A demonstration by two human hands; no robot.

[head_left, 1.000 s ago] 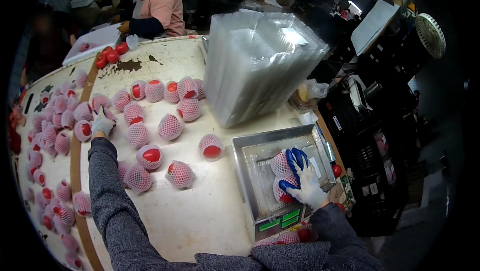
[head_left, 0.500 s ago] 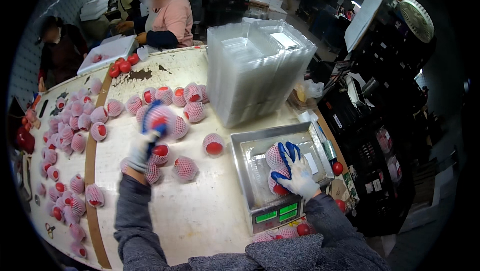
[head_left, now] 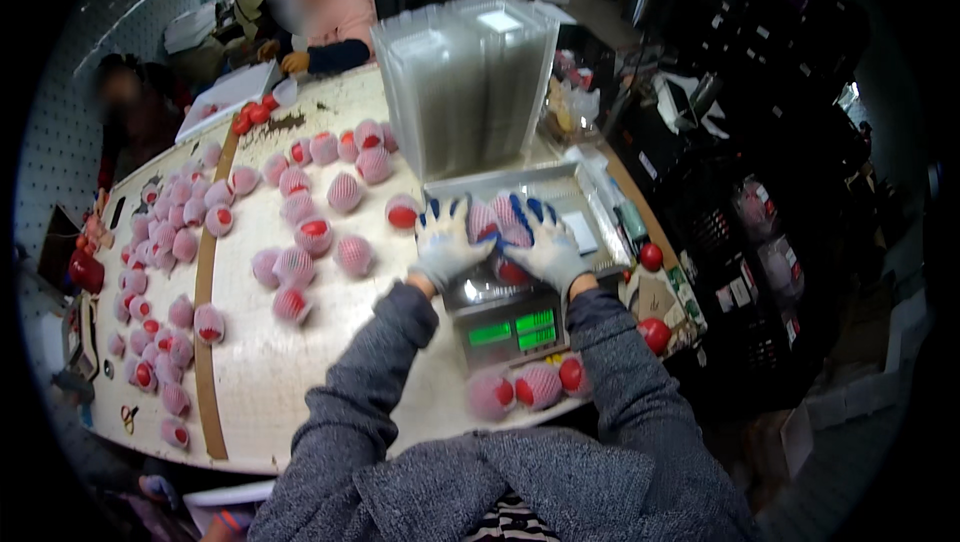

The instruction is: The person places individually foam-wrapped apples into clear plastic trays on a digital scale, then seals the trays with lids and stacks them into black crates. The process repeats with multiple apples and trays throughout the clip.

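Leaning on the pan [head_left: 597,204] while your hands are in it could throw off the reading on the scale [head_left: 510,334], since any weight from your palms would count with the netted fruit [head_left: 484,216]. Squeezing the pieces from both sides might bruise them, or make one ride up and roll, as the rounded nets seem likely to slip against each other.

Mind your left fingertips too: a loose fruit [head_left: 403,211] sits just left of the scale, right beside them, and a sideways nudge could set it rolling along the bench [head_left: 265,372]. The front row [head_left: 538,386], on the near side of the scale, lies close to the bench's edge and between your forearms; a low sleeve could sweep a piece off. The box stack [head_left: 465,92] behind the scale is tall, so a hard shove of the pan might topple it.

Your left hand [head_left: 449,245] is spread over the left part of the scale, fingers apart and pointing away from you, thumb turned inward toward the fruit. Your right hand [head_left: 543,245] is spread opposite, thumb also inward, its inner side against the fruit. The pieces lie between the two, on the scale; how firmly either hand presses, you cannot tell from here.
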